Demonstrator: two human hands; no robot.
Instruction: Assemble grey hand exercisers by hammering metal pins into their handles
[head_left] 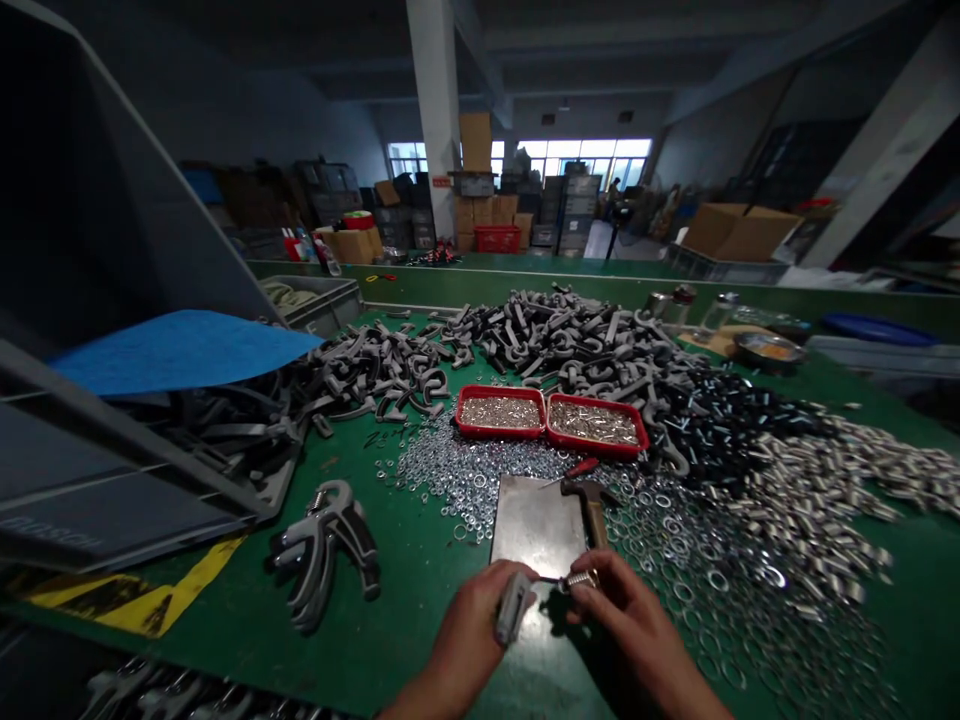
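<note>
My left hand is closed around a grey plastic handle, its end pointing toward me. Between the fingertips of my right hand is a small metal coil spring. A thin dark rod seems to link spring and handle; its join is too small to make out. Both hands are over the near part of a flat metal plate. A hammer lies along the plate's right side, with a red-handled pointed tool by its head. To the left lie several assembled hand grips with grey-and-black handles.
Two red trays of tiny metal pins stand beyond the plate. Loose nuts, rings, metal cylinders and black parts spread around. Grey handles are heaped behind. A tipped grey crate stands left.
</note>
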